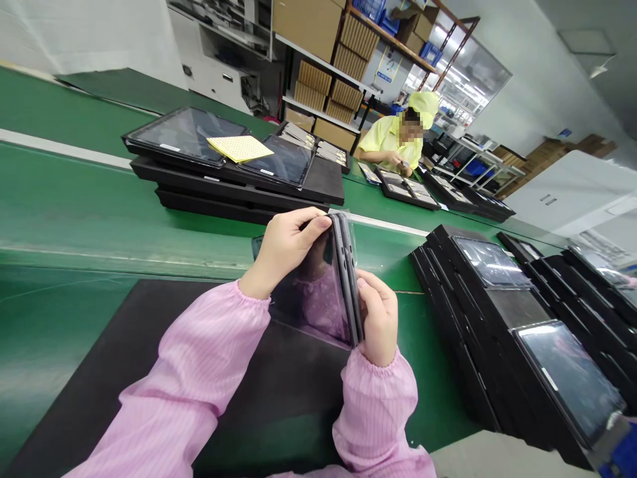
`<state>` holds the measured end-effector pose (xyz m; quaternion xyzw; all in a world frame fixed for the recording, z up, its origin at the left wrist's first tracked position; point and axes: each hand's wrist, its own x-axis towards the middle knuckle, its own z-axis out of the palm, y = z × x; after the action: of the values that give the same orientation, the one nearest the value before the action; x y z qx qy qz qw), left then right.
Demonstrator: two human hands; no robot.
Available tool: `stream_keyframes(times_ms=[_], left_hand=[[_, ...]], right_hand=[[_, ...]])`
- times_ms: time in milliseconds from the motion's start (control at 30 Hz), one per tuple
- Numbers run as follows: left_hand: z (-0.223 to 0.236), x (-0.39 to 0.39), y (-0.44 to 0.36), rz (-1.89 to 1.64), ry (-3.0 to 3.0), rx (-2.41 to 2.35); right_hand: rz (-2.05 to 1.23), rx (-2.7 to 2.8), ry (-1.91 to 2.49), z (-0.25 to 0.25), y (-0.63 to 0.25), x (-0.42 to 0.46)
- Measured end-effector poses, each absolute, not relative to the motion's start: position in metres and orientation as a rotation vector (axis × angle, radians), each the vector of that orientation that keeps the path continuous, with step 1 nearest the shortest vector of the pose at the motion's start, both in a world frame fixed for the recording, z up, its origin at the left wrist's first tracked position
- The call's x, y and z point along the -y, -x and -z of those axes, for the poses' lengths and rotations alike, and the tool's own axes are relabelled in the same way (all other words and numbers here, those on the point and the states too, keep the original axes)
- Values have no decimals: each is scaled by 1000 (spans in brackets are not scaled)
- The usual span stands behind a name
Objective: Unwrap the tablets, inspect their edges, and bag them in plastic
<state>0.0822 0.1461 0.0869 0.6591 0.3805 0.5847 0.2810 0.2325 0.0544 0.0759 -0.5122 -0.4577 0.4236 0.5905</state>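
Observation:
Two dark tablets point(318, 302) are pressed together and held tilted up on edge in front of me, above a black mat point(149, 345). Clear film seems to stick out past their edges. My left hand point(288, 245) grips them at the upper corner, thumb on the glossy screen and the other fingers partly hidden. On the right side, my right hand point(381, 315) is closed around the long edge, with its thumb near the side buttons. The screen reflects a pink sleeve.
Stacked black foam trays point(239, 192) with tablets and a yellow dotted sheet point(239, 149) stand at the back left. More tray stacks point(512, 302) stand on the right of the green bench point(64, 232). Across it, a co-worker in yellow point(393, 143) handles a small item.

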Motion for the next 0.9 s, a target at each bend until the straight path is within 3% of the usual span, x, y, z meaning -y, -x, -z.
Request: stream_keyframes(times_ms=[900], left_hand=[[-88, -148, -76, -1624, -1766, -1075]], right_hand=[[-1024, 1619, 985, -82, -242, -44]])
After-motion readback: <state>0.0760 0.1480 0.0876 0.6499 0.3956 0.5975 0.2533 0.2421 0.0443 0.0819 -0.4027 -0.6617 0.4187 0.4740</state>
